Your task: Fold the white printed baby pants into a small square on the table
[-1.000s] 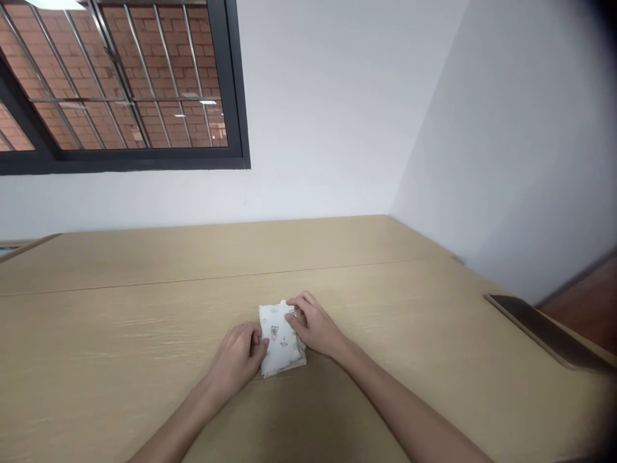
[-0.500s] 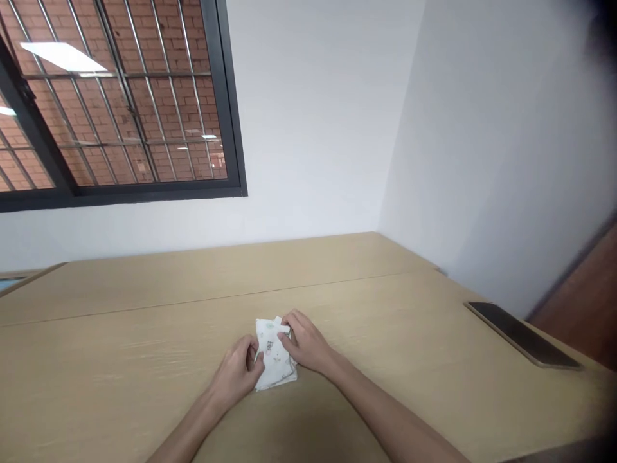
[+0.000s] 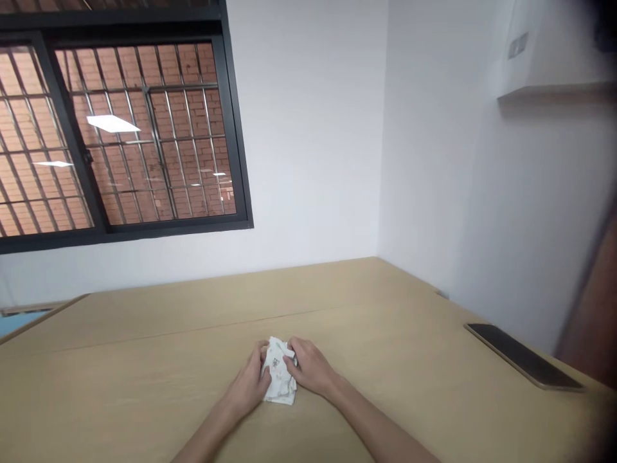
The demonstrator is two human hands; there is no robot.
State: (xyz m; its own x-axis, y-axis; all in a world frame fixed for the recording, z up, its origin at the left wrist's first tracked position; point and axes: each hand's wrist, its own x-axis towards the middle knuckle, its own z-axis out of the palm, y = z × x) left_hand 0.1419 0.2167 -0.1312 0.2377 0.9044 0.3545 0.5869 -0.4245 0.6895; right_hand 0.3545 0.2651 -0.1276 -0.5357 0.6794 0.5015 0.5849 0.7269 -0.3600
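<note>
Wooden table [image 3: 434, 386], both hands [image 3: 279, 376] pinching small printed white cloth [image 3: 279, 381], print unreadable, phone [image 3: 523, 357] at right

The fingers of the left hand [image 3: 251, 382] and right hand [image 3: 308, 372] cover both sides of the white cloth [image 3: 278, 379], whose small print is unreadable.

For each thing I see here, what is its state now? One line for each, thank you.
Left hand: gripping the cloth's left side.
Right hand: gripping the cloth's right side.
White printed cloth: folded small, bunched between both hands, resting on the table.
Phone: lying flat near the table's right edge, screen dark.
Window: appears shut, barred.
Table: bears cloth and phone.
</note>
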